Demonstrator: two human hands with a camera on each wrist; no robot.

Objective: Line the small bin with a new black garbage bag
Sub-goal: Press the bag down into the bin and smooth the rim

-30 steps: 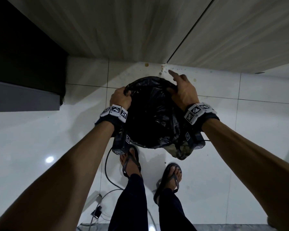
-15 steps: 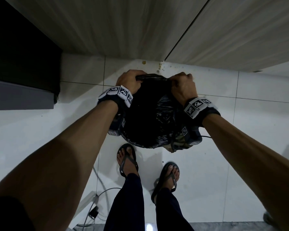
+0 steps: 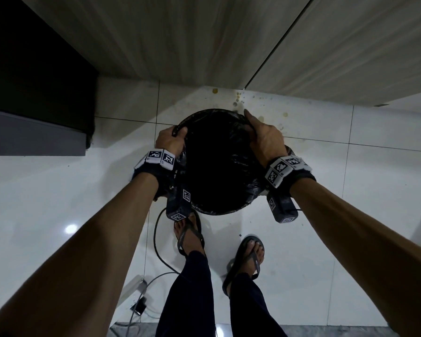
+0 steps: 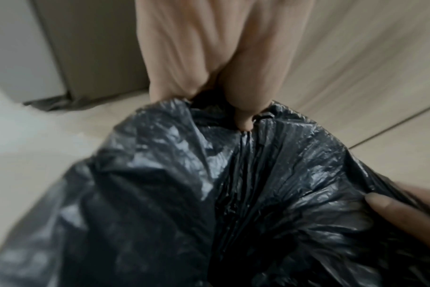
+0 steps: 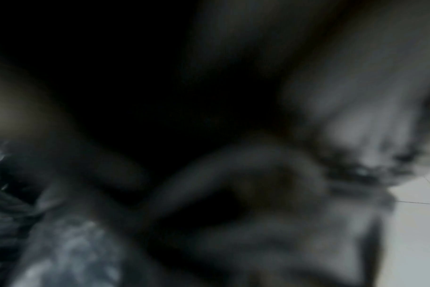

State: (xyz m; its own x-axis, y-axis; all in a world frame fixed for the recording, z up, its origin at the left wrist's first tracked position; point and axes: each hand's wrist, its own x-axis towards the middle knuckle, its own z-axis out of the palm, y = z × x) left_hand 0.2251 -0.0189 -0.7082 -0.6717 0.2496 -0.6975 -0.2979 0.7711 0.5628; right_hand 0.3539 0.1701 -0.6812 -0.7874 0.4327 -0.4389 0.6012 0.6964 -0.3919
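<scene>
The small bin stands on the white tile floor, near the wooden cupboard doors at the far edge of the floor. You can hardly see the bin itself, because the black garbage bag covers its mouth and sides. The inside looks like one dark hole, so the bottom cannot be made out.

The left hand is on the left side of the rim. Its fingers curl over the edge and grip the bag there. In the left wrist view the fingers pinch a bunch of crinkly plastic, and their tips are tucked into the folds.

The right hand is on the far right side of the rim. Its fingers hook over the bag's edge and hold it, and their tips are hidden inside. The right wrist view is dark and very blurry; only dim shapes and a bit of pale floor show.

Small brown spots dot the floor just past the bin. Two feet in dark sandals stand on the near side, and the left one touches or nearly touches the bin. A black cable curls on the floor beside them. The arms are cut off at the bottom corners.
</scene>
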